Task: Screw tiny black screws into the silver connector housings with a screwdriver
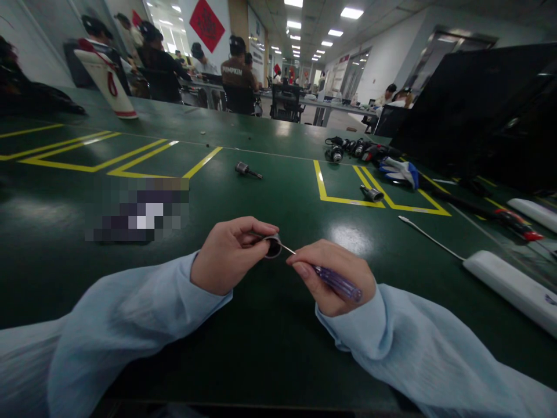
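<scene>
My left hand (232, 252) pinches a small round metal socket-like part (274, 246), its dark hollow end turned toward the right. In my right hand (337, 273) is a screwdriver (337, 283) with a clear purple handle. Its thin shaft points left, and the tip reaches the mouth of the metal part; how deep it goes I cannot tell. Farther off on the green table, a similar metal piece with a stem (248, 169) lies on its side. Another such metal piece (371, 193) rests on the yellow tape at the right.
Around me on the green table (278, 203) are a pixelated object (139, 212) at left, a blue-and-white glove (399, 172) beside black cables and tools, and a white power strip (513, 284) with a cord. A tall white cup (108, 84) stands far left. Several people sit beyond.
</scene>
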Demonstrator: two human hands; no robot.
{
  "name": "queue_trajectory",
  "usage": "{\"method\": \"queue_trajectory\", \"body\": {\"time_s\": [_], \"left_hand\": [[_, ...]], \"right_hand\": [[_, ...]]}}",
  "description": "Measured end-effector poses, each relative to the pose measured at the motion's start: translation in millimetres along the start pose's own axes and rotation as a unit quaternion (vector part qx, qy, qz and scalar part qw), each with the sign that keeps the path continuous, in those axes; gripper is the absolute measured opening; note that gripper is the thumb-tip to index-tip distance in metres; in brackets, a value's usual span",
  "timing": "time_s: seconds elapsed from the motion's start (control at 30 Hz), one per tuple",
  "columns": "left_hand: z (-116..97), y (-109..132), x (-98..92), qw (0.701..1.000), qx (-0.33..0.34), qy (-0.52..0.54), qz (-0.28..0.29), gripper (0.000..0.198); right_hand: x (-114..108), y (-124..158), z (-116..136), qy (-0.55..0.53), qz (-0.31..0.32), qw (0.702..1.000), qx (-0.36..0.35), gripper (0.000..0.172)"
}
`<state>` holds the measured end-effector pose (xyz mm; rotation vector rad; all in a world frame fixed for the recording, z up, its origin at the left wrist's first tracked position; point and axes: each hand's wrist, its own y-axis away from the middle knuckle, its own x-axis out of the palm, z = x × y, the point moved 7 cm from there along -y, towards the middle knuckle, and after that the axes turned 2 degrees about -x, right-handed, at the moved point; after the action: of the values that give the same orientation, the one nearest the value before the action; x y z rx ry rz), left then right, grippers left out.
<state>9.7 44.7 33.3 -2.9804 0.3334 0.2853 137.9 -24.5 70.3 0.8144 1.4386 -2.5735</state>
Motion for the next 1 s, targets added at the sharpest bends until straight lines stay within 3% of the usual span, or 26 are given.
{"method": "queue_trajectory", "body": {"time_s": [0.8,1.0], "left_hand": [[1.7,1.1,1.9,0.999,-0.033,0.006,-0.002,0.016],[0.4,0.5,0.8,1.000,-0.016,0.009,-0.004,0.014]], "right_hand": [[2.3,1.6,2.6,0.029,0.016,0.999,-0.015,0.008],[5.6,0.4,2.9,0.034,0.025,0.999,-0.024,0.009]]}}
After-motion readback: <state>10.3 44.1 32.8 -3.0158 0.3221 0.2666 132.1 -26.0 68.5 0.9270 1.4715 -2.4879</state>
